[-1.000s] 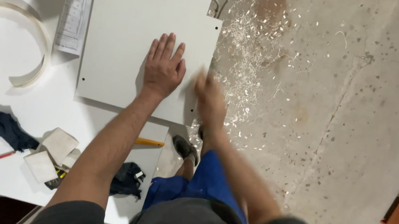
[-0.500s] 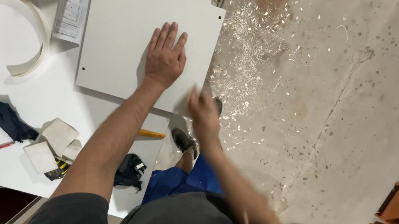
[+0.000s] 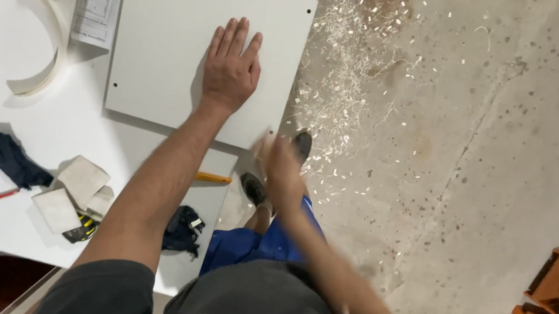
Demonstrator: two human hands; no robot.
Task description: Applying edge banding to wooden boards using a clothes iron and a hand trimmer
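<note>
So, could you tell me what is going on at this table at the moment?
A person stands at a white table, seen from above. The left hand lies flat, fingers spread, on a white panel resting on the table. The right hand is blurred near the panel's near right corner, and whether it holds anything cannot be told. A yellow pencil lies near the table edge, and shavings litter the concrete floor.

Matt smooth white panel (image 3: 186, 38); rough speckled concrete floor (image 3: 492, 138).
</note>
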